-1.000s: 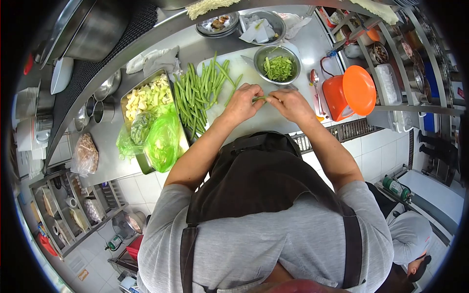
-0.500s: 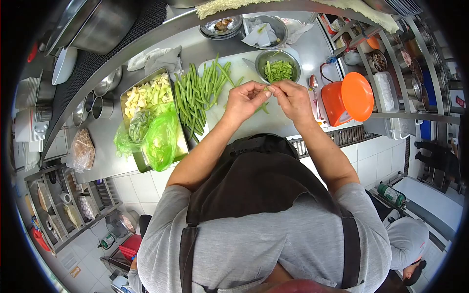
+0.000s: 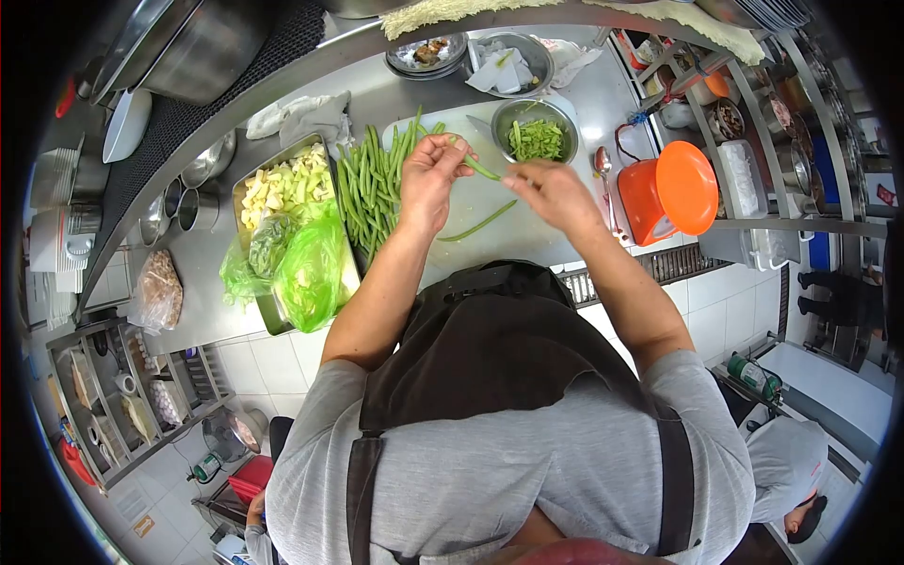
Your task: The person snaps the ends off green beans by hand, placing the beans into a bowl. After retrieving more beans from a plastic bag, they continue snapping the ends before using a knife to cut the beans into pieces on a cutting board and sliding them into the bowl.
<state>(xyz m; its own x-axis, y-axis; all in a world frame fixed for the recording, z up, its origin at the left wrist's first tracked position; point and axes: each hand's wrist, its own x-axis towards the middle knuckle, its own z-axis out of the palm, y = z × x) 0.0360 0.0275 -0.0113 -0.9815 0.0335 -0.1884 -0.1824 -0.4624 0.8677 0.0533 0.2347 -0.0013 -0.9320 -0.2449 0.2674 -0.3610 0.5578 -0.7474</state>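
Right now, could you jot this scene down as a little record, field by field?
Left hand: pinching a green bean
Right hand: at that bean's other end; touch unclear
White board: one loose bean lying on it
Bowl: cut green pieces inside
Left of the board: bean pile, then tray with pale chopped pieces and green bag
Right of the board: spoon, orange scale

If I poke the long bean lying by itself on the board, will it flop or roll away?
The lone green bean probably won't flop much: it keeps one gently curved line. That curve may stop it rolling far, though the flat cutting board could let it slide. Being thin, it's likely light.
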